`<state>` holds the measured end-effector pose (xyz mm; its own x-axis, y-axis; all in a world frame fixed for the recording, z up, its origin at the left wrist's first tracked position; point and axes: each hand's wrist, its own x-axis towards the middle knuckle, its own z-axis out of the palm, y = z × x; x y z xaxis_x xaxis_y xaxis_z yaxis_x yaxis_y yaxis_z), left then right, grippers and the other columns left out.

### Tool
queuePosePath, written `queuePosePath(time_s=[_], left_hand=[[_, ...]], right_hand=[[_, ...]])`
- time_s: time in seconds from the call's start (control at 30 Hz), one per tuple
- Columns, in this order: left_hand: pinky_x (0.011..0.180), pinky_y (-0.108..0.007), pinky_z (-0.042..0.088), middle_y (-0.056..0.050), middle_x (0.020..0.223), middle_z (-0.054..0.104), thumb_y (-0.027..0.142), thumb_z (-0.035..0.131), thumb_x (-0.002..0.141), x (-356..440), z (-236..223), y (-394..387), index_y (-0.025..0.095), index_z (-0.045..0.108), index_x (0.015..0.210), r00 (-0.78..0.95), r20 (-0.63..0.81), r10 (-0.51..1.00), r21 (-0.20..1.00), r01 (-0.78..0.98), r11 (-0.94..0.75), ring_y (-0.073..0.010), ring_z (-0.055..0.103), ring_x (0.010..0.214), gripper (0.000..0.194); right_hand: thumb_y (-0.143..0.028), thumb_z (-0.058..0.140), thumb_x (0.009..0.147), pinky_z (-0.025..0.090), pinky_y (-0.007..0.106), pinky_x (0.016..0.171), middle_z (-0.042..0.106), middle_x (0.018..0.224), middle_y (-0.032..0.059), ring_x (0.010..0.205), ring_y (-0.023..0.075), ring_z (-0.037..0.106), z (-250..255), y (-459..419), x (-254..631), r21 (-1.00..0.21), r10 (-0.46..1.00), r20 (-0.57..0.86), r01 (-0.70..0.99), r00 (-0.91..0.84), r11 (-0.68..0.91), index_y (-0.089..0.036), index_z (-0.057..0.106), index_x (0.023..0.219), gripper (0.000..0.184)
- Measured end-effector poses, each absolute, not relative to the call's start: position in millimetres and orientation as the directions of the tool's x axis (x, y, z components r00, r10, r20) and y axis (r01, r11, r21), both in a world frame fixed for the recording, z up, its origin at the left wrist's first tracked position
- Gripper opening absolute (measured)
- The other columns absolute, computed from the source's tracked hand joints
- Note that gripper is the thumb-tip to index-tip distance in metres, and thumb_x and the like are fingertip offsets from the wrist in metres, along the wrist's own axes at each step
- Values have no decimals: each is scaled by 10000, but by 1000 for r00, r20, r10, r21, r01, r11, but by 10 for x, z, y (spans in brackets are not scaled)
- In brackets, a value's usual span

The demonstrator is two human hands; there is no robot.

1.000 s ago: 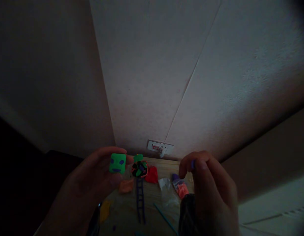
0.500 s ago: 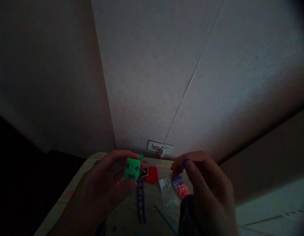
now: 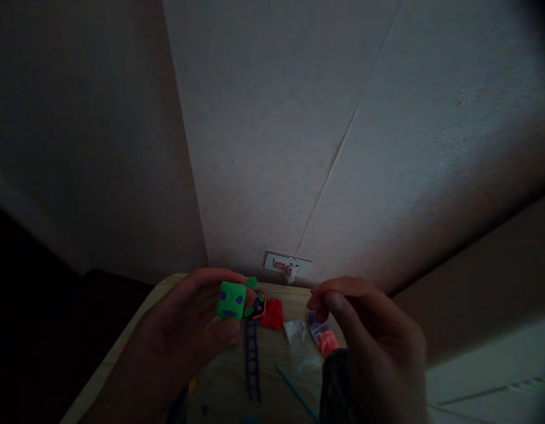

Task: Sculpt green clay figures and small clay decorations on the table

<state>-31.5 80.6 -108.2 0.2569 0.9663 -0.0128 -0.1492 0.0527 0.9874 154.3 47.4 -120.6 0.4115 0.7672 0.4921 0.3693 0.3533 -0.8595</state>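
My left hand (image 3: 184,335) holds a green clay cube (image 3: 231,300) with a purple face on it, gripped between thumb and fingers above the table. My right hand (image 3: 369,347) is raised to the right of it with thumb and forefinger pinched together; what they pinch is too small and dark to name. Behind the cube on the wooden table (image 3: 276,377) lies a round dark clay piece with an orange rim (image 3: 258,307) and a red clay lump (image 3: 272,314).
A purple clay ladder (image 3: 252,365), a clear plastic bag (image 3: 299,341), a bag with orange and purple clay (image 3: 324,337) and a thin teal stick (image 3: 294,394) lie on the table. A wall socket (image 3: 288,264) sits on the wall behind. The room is dim.
My left hand has moved the green cube right, toward the middle, then slightly back. The purple bit seen earlier at my right fingertips is no longer visible in the pinch.
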Motion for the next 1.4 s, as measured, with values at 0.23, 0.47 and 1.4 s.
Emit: queuePosePath(time_s=[0.23, 0.47, 1.4], left_hand=[[765, -287, 569, 12, 837, 737, 313, 779, 672, -261, -1091, 794, 254, 683, 848, 187, -21, 982, 989, -143, 48, -233, 700, 876, 209], [774, -276, 556, 1, 862, 733, 302, 759, 693, -203, -1069, 773, 258, 690, 865, 292, -26, 956, 988, -140, 70, -226, 689, 894, 190], [896, -308, 554, 1, 1074, 725, 279, 735, 739, -279, -1239, 794, 326, 692, 995, 472, 59, 880, 998, -29, -52, -221, 660, 1063, 264]], right_hand=[[-179, 728, 708, 522, 204, 536, 743, 641, -33, 583, 128, 682, -1178, 508, 1504, -879, 759, 477, 252, 444, 405, -253, 735, 686, 77], [-152, 676, 753, 561, 183, 552, 759, 668, -38, 579, 116, 699, -1160, 512, 1478, -867, 743, 498, 256, 446, 428, -282, 766, 780, 161], [-103, 674, 733, 543, 132, 586, 740, 715, -40, 650, 90, 691, -1138, 510, 1452, -870, 760, 488, 163, 429, 466, -262, 730, 770, 172]])
